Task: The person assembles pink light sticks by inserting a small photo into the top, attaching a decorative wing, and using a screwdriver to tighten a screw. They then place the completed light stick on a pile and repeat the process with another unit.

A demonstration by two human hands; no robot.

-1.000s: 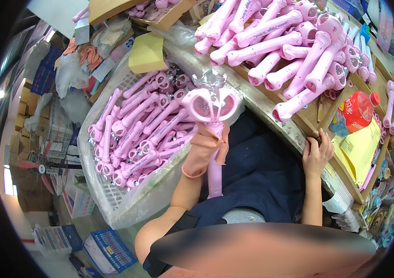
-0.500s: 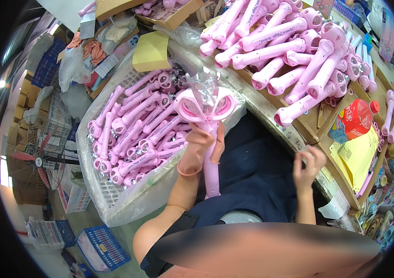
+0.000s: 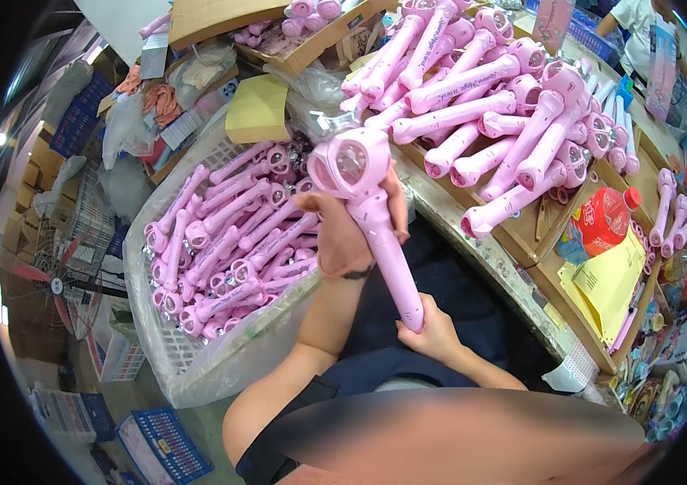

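Note:
A pink toy wand (image 3: 392, 263) with a round, clear-windowed head slants across the middle, its head up and to the left. My left hand (image 3: 345, 241), which seems to wear a thin tan glove, is wrapped around it just below the head. Down at the handle's lower end, my right hand (image 3: 434, 333) is closed on the wand too. Something clear and shiny (image 3: 339, 123) sticks up at the far side of the head. Left of my hands, a white plastic basket (image 3: 190, 356) lined with clear film holds a heap of similar pink wands (image 3: 222, 250).
More pink wands (image 3: 472, 89) are piled on the workbench (image 3: 521, 230) at the right. A red-labelled bottle (image 3: 604, 222) and yellow paper (image 3: 602, 283) lie farther right. Yellow card (image 3: 258, 109) rests at the basket's far edge. A fan (image 3: 56, 284) stands left; another person (image 3: 642, 32) is at the far right.
My right hand has moved left from beside the bench edge and taken hold of the handle's lower end. The wand has turned and tilted, its lower end swinging right.

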